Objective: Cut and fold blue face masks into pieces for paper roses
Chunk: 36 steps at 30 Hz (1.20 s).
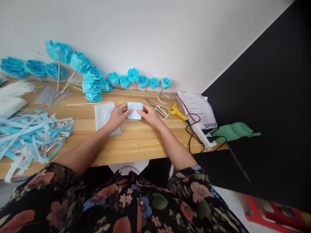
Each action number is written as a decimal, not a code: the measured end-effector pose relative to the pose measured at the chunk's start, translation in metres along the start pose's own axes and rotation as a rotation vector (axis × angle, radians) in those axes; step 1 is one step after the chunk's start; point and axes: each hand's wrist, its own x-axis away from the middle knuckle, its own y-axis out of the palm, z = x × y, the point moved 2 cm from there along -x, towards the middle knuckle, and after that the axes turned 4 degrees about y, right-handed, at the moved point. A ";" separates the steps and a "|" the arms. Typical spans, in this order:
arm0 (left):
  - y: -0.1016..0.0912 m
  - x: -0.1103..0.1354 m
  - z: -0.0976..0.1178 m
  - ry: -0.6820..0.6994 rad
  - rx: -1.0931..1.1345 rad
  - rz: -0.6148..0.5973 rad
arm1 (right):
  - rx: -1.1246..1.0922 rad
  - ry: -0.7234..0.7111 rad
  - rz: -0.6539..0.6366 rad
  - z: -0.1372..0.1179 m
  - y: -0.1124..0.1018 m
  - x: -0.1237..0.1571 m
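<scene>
Between my two hands, just above the wooden table, is a small folded piece of pale blue sheet [135, 111], like face-mask fabric. My left hand [120, 114] pinches its left edge, thumb on the front. On the other side my right hand [149, 114] grips the right edge the same way; the fingers behind are partly hidden. Under my left wrist lies a flat pleated pale blue sheet [100, 116], partly covered. Scissors [161, 108] with white handles rest to the right of my right hand, close to a yellow glue gun [178, 111].
Blue fabric flowers [133, 75] on sticks line the wall. Cut blue and white strips [34, 132] heap at the left, near thin grey wires [50, 96]. A tape roll [164, 98], printed papers [198, 108] and a power strip [204, 134] with black cables lie at the right.
</scene>
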 end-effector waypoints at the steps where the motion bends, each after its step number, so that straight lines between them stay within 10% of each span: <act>1: 0.000 0.000 0.002 -0.005 0.030 0.002 | -0.049 0.005 -0.012 0.002 0.001 0.000; 24: -0.005 0.004 0.020 0.070 0.016 0.003 | -0.446 0.144 -0.069 -0.003 -0.006 0.002; 36: -0.003 0.007 0.016 0.171 -0.138 0.038 | -0.074 0.060 -0.045 0.001 -0.004 -0.001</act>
